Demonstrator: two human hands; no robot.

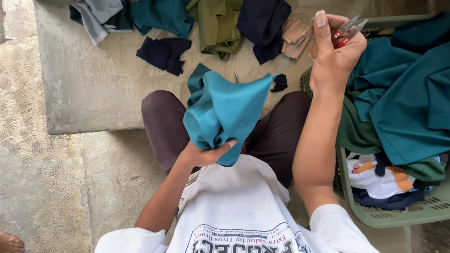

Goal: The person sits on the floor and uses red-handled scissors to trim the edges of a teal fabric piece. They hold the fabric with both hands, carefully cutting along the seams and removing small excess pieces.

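Head view, the only one I have. Left hand point(206, 152) is closed around a bunched teal cloth point(225, 110), gripping it from below over the lap, between the knees; the cloth stands up from the fist, and one corner points right towards a dark scrap point(280, 83).

Right hand point(333, 51) is raised above and to the right of the cloth, well apart from it. Its fingers are closed on small snips point(346, 32) with red handles; the metal tips point up and right, away from the cloth. I cannot tell whether the blades are open or closed.

A faint pale line seems to run from the cloth's corner up towards the right hand; possibly a thread, too thin to be sure.

Surroundings: green basket point(375, 213) at the right, heaped with more teal and dark green cloth. Concrete slab point(93, 89) ahead carries loose pieces: navy, olive, teal, tan.

Judgement on doing this well:
- Hold the bunch firm but leave the working edge free of the fist, so the seam is visible.
- If a thread is there, keep it taut and cut close to the fabric, blades flat along it, not angled into the weave.
- Turn the snips' tips towards the cloth before lowering the hand.
- Keep left fingertips clear of the cut.
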